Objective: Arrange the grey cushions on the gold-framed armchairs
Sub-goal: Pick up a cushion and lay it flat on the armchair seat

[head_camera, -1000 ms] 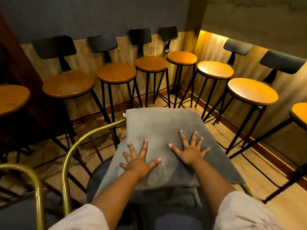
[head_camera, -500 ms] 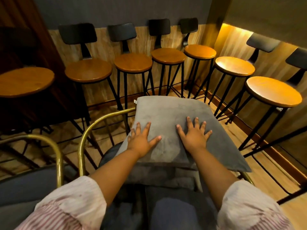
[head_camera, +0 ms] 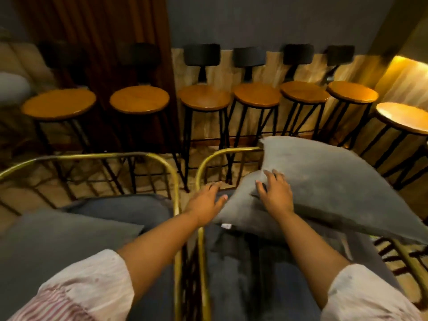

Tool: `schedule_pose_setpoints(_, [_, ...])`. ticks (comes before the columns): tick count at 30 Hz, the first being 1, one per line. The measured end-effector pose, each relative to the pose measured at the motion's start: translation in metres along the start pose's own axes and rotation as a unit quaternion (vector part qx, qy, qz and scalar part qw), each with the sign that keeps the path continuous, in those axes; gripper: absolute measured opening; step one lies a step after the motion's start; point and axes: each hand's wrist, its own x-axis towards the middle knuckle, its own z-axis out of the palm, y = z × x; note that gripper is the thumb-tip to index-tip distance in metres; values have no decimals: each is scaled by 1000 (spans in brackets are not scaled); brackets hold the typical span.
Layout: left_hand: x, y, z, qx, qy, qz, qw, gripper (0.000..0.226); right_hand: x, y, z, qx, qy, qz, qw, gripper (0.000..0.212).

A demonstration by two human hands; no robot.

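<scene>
Two gold-framed armchairs stand side by side: the left armchair (head_camera: 92, 156) and the right armchair (head_camera: 222, 154). A large grey cushion (head_camera: 335, 188) leans tilted at the back of the right chair. In front of it, partly beneath it, lies a second grey cushion (head_camera: 238, 212). My right hand (head_camera: 275, 193) lies on that lower cushion, fingers curled over its top corner where the two meet. My left hand (head_camera: 206, 202) is spread beside the lower cushion's left corner, by the gold arm rail. Another grey cushion (head_camera: 58, 239) lies flat on the left chair's seat.
A row of bar stools (head_camera: 203, 100) with round wooden seats and black legs lines the far wall, continuing to the right with a lit stool (head_camera: 403, 117). A dark wooden panel (head_camera: 92, 42) stands behind the left stools. The two chairs' gold rails nearly touch.
The view has swung left, bringing the left armchair and its cushion in. Both hands have left the top of the large cushion and moved to the lower cushion's left side; the large cushion now tilts up.
</scene>
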Motion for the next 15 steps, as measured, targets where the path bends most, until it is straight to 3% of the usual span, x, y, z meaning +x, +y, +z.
schedule_pose_setpoints(7, [-137,-176,-72,-6,34,-108,994,58,-75,-146,122,79,-78,-45,993,52])
schedule_pose_setpoints(9, [-178,-225,-90,-9,45,-160,986,58,-98,-184,158,97,-115,-32,988,60])
schedule_pose_setpoints(15, [-274,-337,-128,-87,75,-302,946,59,-155,-271,239,171,-219,15,960,54])
